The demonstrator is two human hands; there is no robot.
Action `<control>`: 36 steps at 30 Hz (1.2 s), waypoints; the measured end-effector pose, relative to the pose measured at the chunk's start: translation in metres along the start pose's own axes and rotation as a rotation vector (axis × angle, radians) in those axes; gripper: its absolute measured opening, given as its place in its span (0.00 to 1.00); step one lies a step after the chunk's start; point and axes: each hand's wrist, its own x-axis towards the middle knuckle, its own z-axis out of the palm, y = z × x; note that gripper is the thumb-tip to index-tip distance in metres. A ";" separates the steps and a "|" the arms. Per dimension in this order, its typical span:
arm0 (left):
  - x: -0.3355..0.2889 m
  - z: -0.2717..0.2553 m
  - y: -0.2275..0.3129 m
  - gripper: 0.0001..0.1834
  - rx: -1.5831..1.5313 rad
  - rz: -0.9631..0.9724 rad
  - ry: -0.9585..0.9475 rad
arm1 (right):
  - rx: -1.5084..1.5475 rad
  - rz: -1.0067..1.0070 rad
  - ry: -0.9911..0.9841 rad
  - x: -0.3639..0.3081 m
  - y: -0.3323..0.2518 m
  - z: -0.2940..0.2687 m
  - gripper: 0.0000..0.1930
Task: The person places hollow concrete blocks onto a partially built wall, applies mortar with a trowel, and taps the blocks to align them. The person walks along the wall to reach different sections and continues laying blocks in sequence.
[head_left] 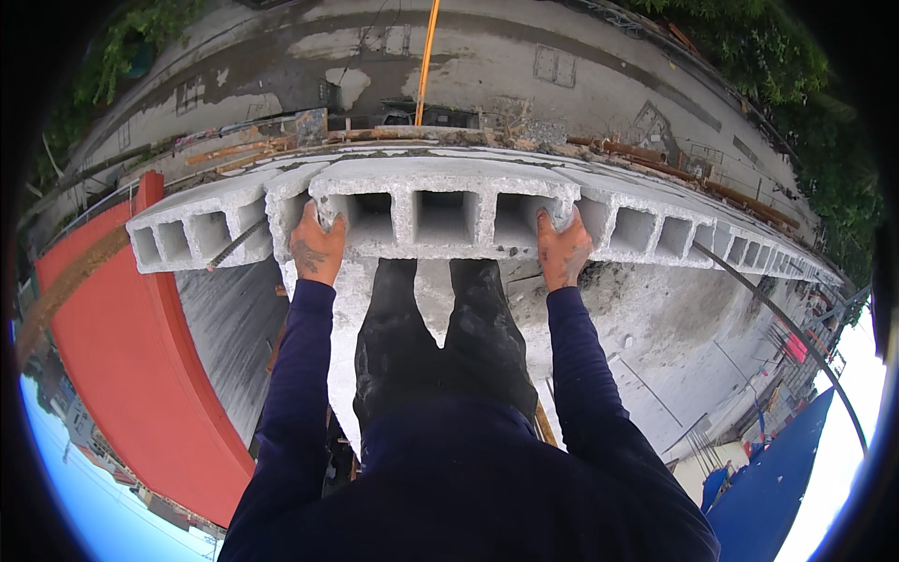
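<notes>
A grey hollow concrete block (pixel 445 173) lies in the top row of a block wall, its open cells facing up toward me. My left hand (pixel 316 248) grips its left end, fingers hooked into the end recess. At the opposite end my right hand (pixel 563 246) holds on the same way, with the thumb on the inner side. Both hands are smeared with grey dust or mortar. The fingertips of each are partly hidden by the block. Another block (pixel 201 225) adjoins on the left, and a row of blocks (pixel 655 225) runs on to the right.
Thin steel bars rise from the wall, one on the left (pixel 236 245) and a long curved one (pixel 796 328) on the right. A red beam (pixel 140 347) stands at left. Beyond the wall, far below, lies a paved street (pixel 609 56); an orange pole (pixel 428 61) crosses it.
</notes>
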 end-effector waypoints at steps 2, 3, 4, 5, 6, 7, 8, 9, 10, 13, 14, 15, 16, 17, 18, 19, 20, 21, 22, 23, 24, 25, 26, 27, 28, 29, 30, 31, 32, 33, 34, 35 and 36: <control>0.000 -0.001 0.001 0.29 -0.030 -0.002 -0.015 | -0.029 0.025 -0.001 0.000 0.001 0.000 0.28; 0.000 0.000 0.001 0.28 -0.017 -0.010 -0.012 | -0.036 0.022 -0.007 0.000 0.001 0.000 0.28; 0.000 0.000 0.001 0.28 -0.028 -0.007 -0.018 | -0.019 0.028 -0.002 0.001 0.001 0.001 0.28; 0.000 0.000 0.000 0.28 -0.025 0.003 -0.010 | -0.003 0.022 -0.001 0.001 0.001 0.001 0.28; 0.000 0.000 -0.001 0.28 -0.004 0.018 0.007 | 0.013 0.029 -0.012 0.001 0.000 0.002 0.28; 0.000 0.001 -0.002 0.28 -0.015 0.027 0.011 | 0.004 0.021 0.003 0.000 0.000 0.002 0.28; 0.001 0.001 -0.002 0.28 -0.010 0.043 0.023 | -0.004 0.027 0.009 0.000 0.000 0.002 0.28; 0.001 0.002 -0.003 0.28 0.012 0.062 0.033 | -0.016 0.040 0.005 0.000 -0.001 0.002 0.28; 0.001 0.002 -0.003 0.28 -0.010 0.065 0.037 | -0.013 0.048 0.005 -0.001 -0.001 0.002 0.28; 0.000 0.002 -0.002 0.28 -0.017 0.058 0.034 | -0.014 0.084 -0.013 -0.002 -0.002 0.001 0.28; 0.000 0.002 -0.001 0.29 -0.015 0.036 0.022 | -0.015 0.091 -0.017 -0.002 -0.002 0.001 0.28; 0.000 0.002 -0.001 0.29 0.011 0.021 0.016 | -0.016 0.097 -0.022 -0.002 -0.002 0.001 0.28; -0.001 0.001 0.000 0.29 -0.013 0.017 0.011 | -0.027 0.081 -0.003 -0.002 -0.002 0.001 0.28; -0.001 0.001 0.000 0.29 -0.013 0.021 0.013 | -0.038 0.063 0.016 -0.003 -0.002 0.002 0.28; -0.001 0.001 0.000 0.29 0.001 0.030 0.021 | -0.054 0.043 0.027 -0.003 -0.003 0.002 0.28; -0.001 0.001 0.000 0.29 -0.014 0.020 0.013 | -0.031 0.046 0.023 -0.003 -0.003 0.002 0.28; -0.001 0.001 0.000 0.29 -0.015 0.017 0.009 | -0.015 0.048 0.009 -0.003 -0.003 0.002 0.28; -0.001 0.002 0.000 0.29 -0.007 0.024 0.014 | -0.009 0.066 -0.002 -0.003 -0.003 0.002 0.28; -0.001 0.002 -0.001 0.29 -0.007 0.028 0.011 | -0.006 0.063 -0.004 -0.004 -0.002 0.002 0.28; -0.001 0.003 -0.002 0.29 0.000 0.043 0.020 | -0.012 0.074 -0.003 -0.003 -0.003 0.002 0.28; 0.000 0.003 -0.002 0.29 0.006 0.058 0.031 | -0.021 0.073 0.003 -0.003 -0.003 0.002 0.28; 0.001 0.004 -0.003 0.29 0.003 0.053 0.018 | -0.024 0.070 0.008 -0.003 -0.003 0.001 0.28; 0.002 0.004 -0.004 0.29 0.002 0.045 0.002 | -0.033 0.059 0.014 -0.002 -0.003 0.001 0.27; 0.002 0.004 -0.005 0.29 0.010 0.045 -0.007 | -0.044 0.036 0.017 -0.002 -0.003 0.000 0.27; 0.002 0.005 -0.006 0.30 0.017 0.031 -0.022 | -0.039 0.044 0.006 -0.002 -0.003 0.000 0.27; 0.003 0.005 -0.007 0.30 0.032 0.028 -0.027 | -0.035 0.038 -0.004 -0.001 -0.004 -0.001 0.28; 0.003 0.005 -0.008 0.30 0.050 0.045 -0.014 | -0.031 0.030 -0.004 -0.001 -0.005 -0.002 0.28; 0.004 0.005 -0.009 0.31 0.042 0.040 -0.015 | -0.052 0.021 -0.002 0.000 -0.005 -0.003 0.29; 0.004 0.006 -0.009 0.31 0.043 0.036 -0.018 | -0.056 0.011 0.001 0.000 -0.006 -0.004 0.29; 0.005 0.006 -0.010 0.31 0.047 0.045 -0.003 | -0.064 0.004 0.004 0.001 -0.007 -0.004 0.29; 0.005 0.007 -0.010 0.31 0.065 0.059 0.018 | -0.073 0.004 0.001 0.002 -0.007 -0.004 0.30; 0.005 0.007 -0.011 0.31 0.049 0.057 0.011 | -0.083 0.011 -0.009 0.002 -0.008 -0.005 0.28; 0.005 0.007 -0.011 0.31 0.047 0.060 0.008 | -0.094 0.027 -0.026 0.002 -0.008 -0.005 0.27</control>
